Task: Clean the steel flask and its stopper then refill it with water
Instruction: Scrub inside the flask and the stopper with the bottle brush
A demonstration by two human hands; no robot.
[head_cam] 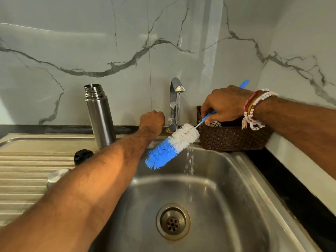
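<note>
Right hand (225, 104) grips blue-handled, blue-and-white bristled bottle brush (172, 146) under running chrome tap (173, 99). Left hand (152, 120), curled at tap's 9 o'clock: hold indeterminate. Uncapped cylindrical steel flask (100, 115) stands farther toward 9 o'clock.

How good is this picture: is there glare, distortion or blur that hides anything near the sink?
Head view: the wide lens bows the sink rim and stretches both forearms; pale glare streaks the marble wall; the steel flask and brush are sharp; the shiny object beside the left forearm is washed out and unidentifiable.

Right hand (224, 104) holds brush (172, 146) under running tap (175, 99) (flask (100, 115) stands uncapped).
</note>
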